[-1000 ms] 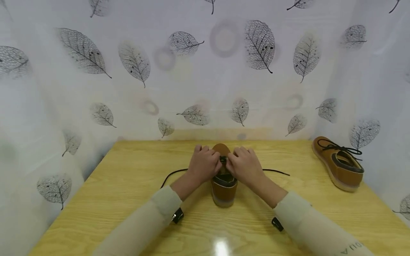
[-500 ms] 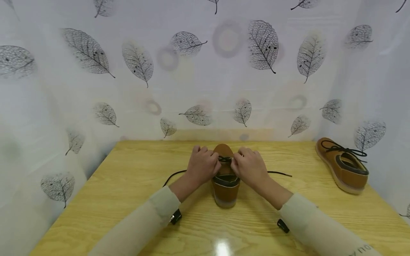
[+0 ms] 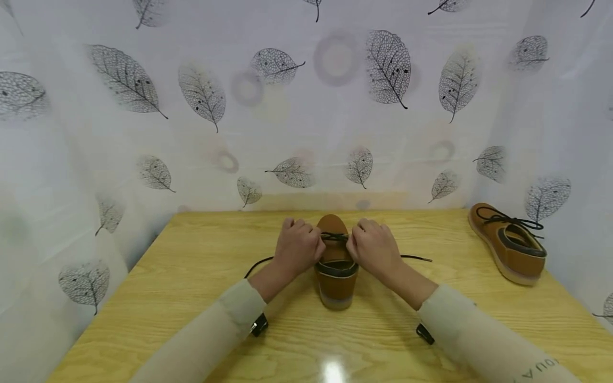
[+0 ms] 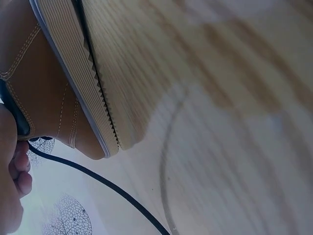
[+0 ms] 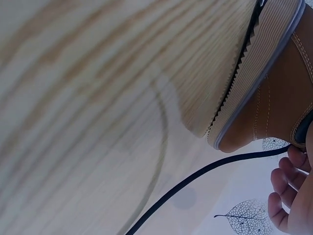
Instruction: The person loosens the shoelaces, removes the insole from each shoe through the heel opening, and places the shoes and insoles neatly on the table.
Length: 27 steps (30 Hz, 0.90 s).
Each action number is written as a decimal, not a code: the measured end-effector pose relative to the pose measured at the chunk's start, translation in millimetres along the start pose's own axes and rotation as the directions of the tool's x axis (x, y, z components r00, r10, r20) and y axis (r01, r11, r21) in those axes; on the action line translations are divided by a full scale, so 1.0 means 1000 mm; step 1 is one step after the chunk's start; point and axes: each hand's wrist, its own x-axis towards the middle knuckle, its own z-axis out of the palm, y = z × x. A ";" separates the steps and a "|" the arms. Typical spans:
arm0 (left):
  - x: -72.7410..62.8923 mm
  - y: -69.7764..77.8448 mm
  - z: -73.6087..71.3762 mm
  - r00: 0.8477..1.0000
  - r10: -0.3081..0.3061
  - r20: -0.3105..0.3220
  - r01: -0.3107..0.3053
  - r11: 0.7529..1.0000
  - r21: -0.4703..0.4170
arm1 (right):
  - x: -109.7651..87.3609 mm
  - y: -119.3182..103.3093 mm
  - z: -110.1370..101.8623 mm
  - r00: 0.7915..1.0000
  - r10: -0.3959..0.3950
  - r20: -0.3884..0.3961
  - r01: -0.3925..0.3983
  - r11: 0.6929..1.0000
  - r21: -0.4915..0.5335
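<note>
A brown leather shoe [image 3: 336, 287] stands on the table with its heel toward me and its toe away. Across its top runs a black shoelace [image 3: 333, 236]. My left hand [image 3: 298, 247] grips one part of the lace at the shoe's left side, fingers curled. On the right side my right hand [image 3: 375, 247] holds the other part in curled fingers. Both wrist views show a loose lace end, the left one [image 4: 105, 181] and the right one [image 5: 195, 175], trailing from the fingers. The exact pinch points are partly hidden by the hands.
A matching brown shoe [image 3: 512, 242], its lace tied in a bow, sits at the table's right edge. The wooden table [image 3: 201, 239] ends at a leaf-printed curtain [image 3: 306, 117] behind and at both sides.
My hands have moved apart, the left hand to the left and the right hand to the right. More of the lace across the shoe shows between them. The shoe stays in place.
</note>
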 end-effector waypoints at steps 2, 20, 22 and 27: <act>-0.001 0.000 0.000 1.000 -0.012 0.011 0.012 1.000 -0.008 | -0.001 0.001 0.000 1.000 0.011 0.008 -0.011 1.000 -0.002; -0.010 -0.009 -0.001 1.000 -0.027 0.015 0.028 0.997 -0.065 | -0.013 0.014 0.002 0.996 0.077 0.035 -0.081 0.989 0.127; -0.008 -0.007 -0.003 0.999 -0.025 0.042 0.028 0.996 -0.084 | -0.013 0.014 0.002 0.998 0.065 0.021 -0.067 0.989 0.135; 0.000 -0.006 -0.007 0.995 -0.036 0.092 0.049 0.989 -0.139 | -0.008 0.010 0.000 0.996 0.080 0.043 -0.086 0.982 0.171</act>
